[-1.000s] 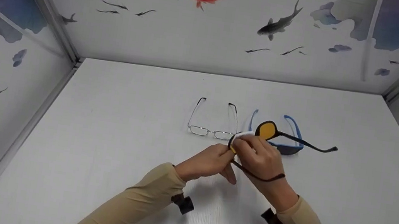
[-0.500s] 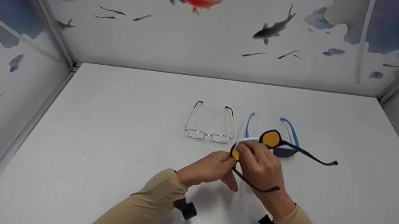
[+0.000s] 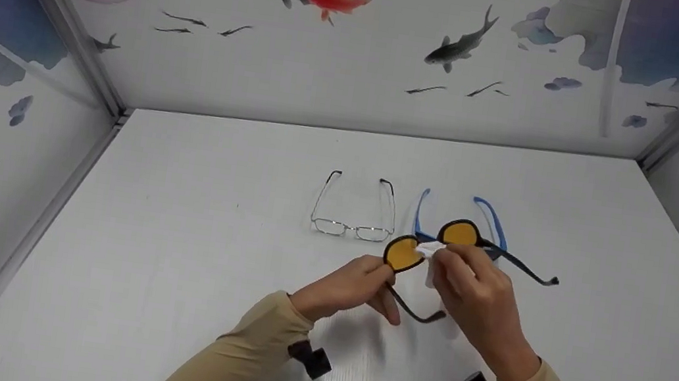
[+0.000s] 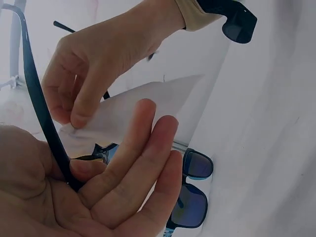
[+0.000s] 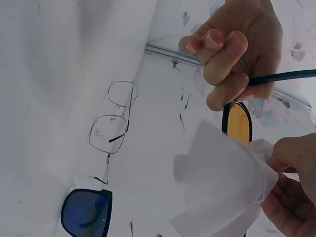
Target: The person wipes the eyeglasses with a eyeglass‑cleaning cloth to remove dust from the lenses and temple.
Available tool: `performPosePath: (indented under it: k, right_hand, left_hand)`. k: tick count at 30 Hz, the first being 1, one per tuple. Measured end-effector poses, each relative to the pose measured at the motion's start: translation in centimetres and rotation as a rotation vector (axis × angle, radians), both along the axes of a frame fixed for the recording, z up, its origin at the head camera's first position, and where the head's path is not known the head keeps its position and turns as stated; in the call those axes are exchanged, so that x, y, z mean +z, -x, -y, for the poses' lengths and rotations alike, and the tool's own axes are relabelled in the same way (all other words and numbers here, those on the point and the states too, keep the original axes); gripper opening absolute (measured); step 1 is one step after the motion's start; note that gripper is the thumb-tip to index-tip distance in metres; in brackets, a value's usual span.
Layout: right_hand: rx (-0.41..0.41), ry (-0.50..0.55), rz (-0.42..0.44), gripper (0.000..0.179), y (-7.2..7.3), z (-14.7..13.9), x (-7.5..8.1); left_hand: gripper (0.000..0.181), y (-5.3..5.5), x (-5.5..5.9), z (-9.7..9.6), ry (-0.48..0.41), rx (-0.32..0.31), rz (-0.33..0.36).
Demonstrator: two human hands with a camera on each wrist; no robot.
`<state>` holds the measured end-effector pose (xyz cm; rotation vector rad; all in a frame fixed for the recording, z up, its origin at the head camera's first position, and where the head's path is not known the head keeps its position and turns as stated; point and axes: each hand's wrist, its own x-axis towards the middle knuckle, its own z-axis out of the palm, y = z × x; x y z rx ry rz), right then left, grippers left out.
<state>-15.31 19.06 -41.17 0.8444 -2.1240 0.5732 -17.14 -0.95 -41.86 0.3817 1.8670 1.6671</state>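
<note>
A pair of black-framed glasses with yellow lenses (image 3: 402, 254) is held above the table, its temples pointing right and toward the person. My left hand (image 3: 349, 288) pinches the frame by its left end, near the hinge; in the left wrist view its other fingers extend away from the frame. In my right hand (image 3: 483, 300) a white cloth (image 5: 217, 182) is pinched between thumb and fingers, at the inner edge of the left yellow lens. The cloth hangs loose below the fingers and hides part of the glasses in the right wrist view.
Wire-framed glasses (image 3: 350, 229) lie on the white table (image 3: 175, 227) beyond the left hand. Blue-templed sunglasses (image 3: 498, 223) lie to their right, partly behind the held pair. Printed panels (image 3: 343, 71) enclose the table's back and sides.
My right hand has shifted right and off the left lens with the cloth, so more of that lens shows. The left hand keeps its grip on the glasses.
</note>
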Motion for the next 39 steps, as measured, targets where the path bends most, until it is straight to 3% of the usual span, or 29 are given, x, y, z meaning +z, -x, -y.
performPosePath:
  k: [5, 8, 16, 23, 30, 32, 35, 39]
  right_hand:
    - [-0.153, 0.106, -0.022, 0.028, 0.0, -0.4, 0.7]
    - [-0.211, 0.113, -0.038, 0.026, 0.5, -0.5, 0.6]
    - [-0.185, 0.222, 0.053, 0.021, 2.0, -0.5, -0.5]
    - [-0.172, 0.131, 0.059, 0.026, 1.6, -0.3, -0.6]
    - [-0.365, 0.127, 0.054, 0.015, 1.7, 0.4, 0.2]
    - [-0.351, 0.140, 0.043, 0.014, 2.1, 0.6, 0.4]
    - [-0.262, 0.132, 0.030, 0.013, 2.5, 0.7, 0.4]
    - [-0.165, 0.101, 0.102, 0.019, 2.5, 0.5, 0.2]
  left_hand:
    - [0.020, -0.1, -0.1, -0.4, 0.011, 0.055, -0.014]
    - [0.019, -0.2, -0.2, -0.6, 0.013, 0.060, -0.028]
    - [0.021, -0.6, 0.1, -1.0, 0.014, 0.013, -0.063]
    - [0.019, -0.3, 0.9, -0.8, -0.080, 0.051, -0.058]
    - [0.024, -0.5, 0.8, -0.6, 0.051, -0.014, -0.106]
    - [0.024, -0.5, 0.9, -0.6, 0.073, -0.020, -0.111]
    - [0.025, -0.3, 1.0, -0.5, 0.067, 0.007, -0.108]
    - [0.026, -0.2, 1.1, 0.1, 0.043, 0.054, -0.100]
